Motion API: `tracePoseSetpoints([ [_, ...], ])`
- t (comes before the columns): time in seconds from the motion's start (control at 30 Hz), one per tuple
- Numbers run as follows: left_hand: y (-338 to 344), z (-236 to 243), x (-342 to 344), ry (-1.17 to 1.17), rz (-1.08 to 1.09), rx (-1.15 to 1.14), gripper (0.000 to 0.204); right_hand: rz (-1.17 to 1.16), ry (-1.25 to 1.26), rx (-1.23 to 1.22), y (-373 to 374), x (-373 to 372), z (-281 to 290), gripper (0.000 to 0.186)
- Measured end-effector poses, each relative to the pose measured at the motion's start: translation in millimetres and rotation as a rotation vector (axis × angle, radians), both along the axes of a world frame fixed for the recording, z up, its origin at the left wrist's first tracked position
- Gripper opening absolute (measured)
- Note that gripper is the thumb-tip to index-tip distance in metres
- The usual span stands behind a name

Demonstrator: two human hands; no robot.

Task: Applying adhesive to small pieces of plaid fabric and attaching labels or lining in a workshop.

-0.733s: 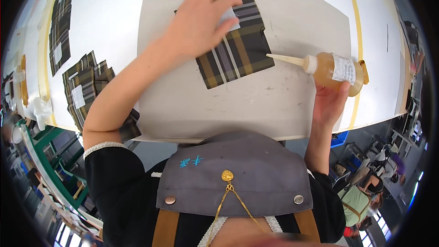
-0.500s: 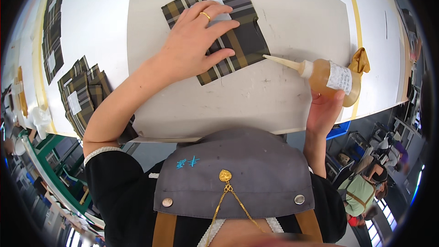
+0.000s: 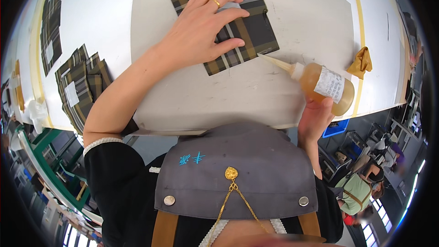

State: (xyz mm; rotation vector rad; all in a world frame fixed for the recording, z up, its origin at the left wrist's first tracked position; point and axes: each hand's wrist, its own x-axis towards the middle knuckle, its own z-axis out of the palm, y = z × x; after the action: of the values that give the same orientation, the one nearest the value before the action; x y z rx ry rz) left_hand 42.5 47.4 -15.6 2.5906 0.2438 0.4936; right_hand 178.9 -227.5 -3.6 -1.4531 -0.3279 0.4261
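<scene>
A piece of dark plaid fabric [image 3: 256,32] with brown and grey stripes lies on a grey sheet. My left hand [image 3: 208,25] rests on it with fingers spread, partly covering a pale rectangular piece [image 3: 232,3] on the fabric. In my right hand [image 3: 316,116] is a tilted squeeze bottle [image 3: 320,84] of amber liquid with a white label. Its long tapered nozzle points left, with the tip at the fabric's near edge; whether it touches is hard to tell.
More plaid pieces [image 3: 82,87] lie in a pile by my left forearm, and others [image 3: 51,32] along the far left. A crumpled tan cloth [image 3: 360,62] sits on the right of the table [image 3: 329,27]. Below its right edge is a blue bin [image 3: 336,129]; people [image 3: 356,192] are beyond.
The bottle in my right hand has moved left, its nozzle tip shifting from the fabric's right corner along the near edge. Fabric and left hand appear slightly higher and further right in view.
</scene>
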Motion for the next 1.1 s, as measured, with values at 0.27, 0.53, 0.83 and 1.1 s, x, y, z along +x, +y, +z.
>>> tracePoseSetpoints([
  [0.27,3,-3,2,-0.044,0.009,0.013,0.042,0.210,0.010,-0.084,3,-25,-5,0.073],
  [0.53,9,-7,0,-0.142,0.027,-0.103,0.032,0.253,0.489,0.146,46,-17,10,0.069],
  [0.83,55,7,-16,-0.011,0.149,-0.068,0.012,0.407,-0.265,0.105,88,27,9,0.082],
  [1.1,59,1,-15,0.008,0.133,-0.146,0.016,0.656,-0.435,0.070,133,9,21,0.090],
])
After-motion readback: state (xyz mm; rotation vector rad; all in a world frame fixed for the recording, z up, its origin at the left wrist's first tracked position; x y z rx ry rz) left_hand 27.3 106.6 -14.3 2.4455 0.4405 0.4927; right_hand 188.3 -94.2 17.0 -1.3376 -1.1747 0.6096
